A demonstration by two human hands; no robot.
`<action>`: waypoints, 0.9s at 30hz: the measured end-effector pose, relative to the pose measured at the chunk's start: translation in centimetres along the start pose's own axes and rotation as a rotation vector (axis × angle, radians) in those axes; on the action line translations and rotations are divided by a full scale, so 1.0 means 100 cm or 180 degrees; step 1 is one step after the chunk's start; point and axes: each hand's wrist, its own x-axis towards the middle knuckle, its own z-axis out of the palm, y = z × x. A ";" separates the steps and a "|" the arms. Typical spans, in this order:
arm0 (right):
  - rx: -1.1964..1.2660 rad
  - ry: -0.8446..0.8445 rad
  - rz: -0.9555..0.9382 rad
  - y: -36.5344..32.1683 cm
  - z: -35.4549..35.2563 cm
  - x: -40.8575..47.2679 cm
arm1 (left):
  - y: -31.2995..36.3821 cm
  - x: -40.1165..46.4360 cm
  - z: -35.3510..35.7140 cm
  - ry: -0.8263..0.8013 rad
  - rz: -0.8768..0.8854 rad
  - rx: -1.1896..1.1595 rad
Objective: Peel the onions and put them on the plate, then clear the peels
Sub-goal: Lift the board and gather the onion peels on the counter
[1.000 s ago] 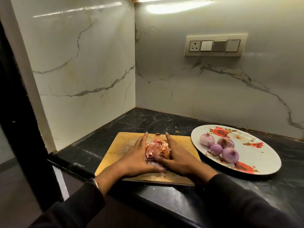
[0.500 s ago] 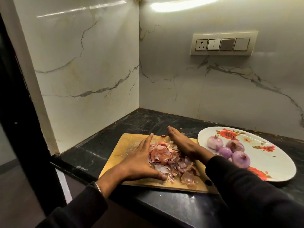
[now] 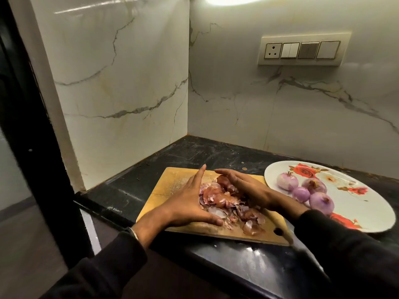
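Note:
A heap of pink and brown onion peels (image 3: 218, 196) lies on the wooden cutting board (image 3: 170, 180). My left hand (image 3: 187, 197) stands on edge against the heap's left side, fingers straight, thumb along the front. My right hand (image 3: 246, 187) presses flat against the heap's right and far side, fingers straight. A few loose peels (image 3: 252, 226) lie outside the hands near the board's front right. Several peeled purple onions (image 3: 314, 186) sit on the white rose-patterned plate (image 3: 362, 203) to the right.
The board lies near the front edge of the black counter (image 3: 194, 156), in a corner of white marble walls. A switch panel (image 3: 302, 50) is on the back wall. A dark frame (image 3: 32, 126) stands at the left.
My hands drew apart, letting the peels spread, and my right hand has swept back in from the right, bunching the peels against my left hand. The view shifted left.

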 end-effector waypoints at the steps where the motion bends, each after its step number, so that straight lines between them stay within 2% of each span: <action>1: -0.0071 -0.0096 -0.0042 0.001 -0.001 -0.006 | -0.001 -0.002 -0.001 -0.0019 0.0037 -0.0044; 5: -0.0674 -0.0429 -0.0194 0.005 0.003 -0.032 | 0.000 -0.009 0.000 -0.0135 0.0187 0.0088; 9: -0.1504 -0.0355 -0.0366 0.014 0.011 -0.051 | 0.005 -0.014 0.003 -0.0269 0.0313 0.0454; 14: -0.2130 -0.0255 -0.0464 0.012 0.018 -0.061 | 0.004 -0.021 0.006 -0.0424 0.0366 0.0862; 27: -0.1829 0.0025 -0.0541 0.023 0.003 -0.010 | -0.009 0.020 -0.010 -0.0323 0.0216 0.0625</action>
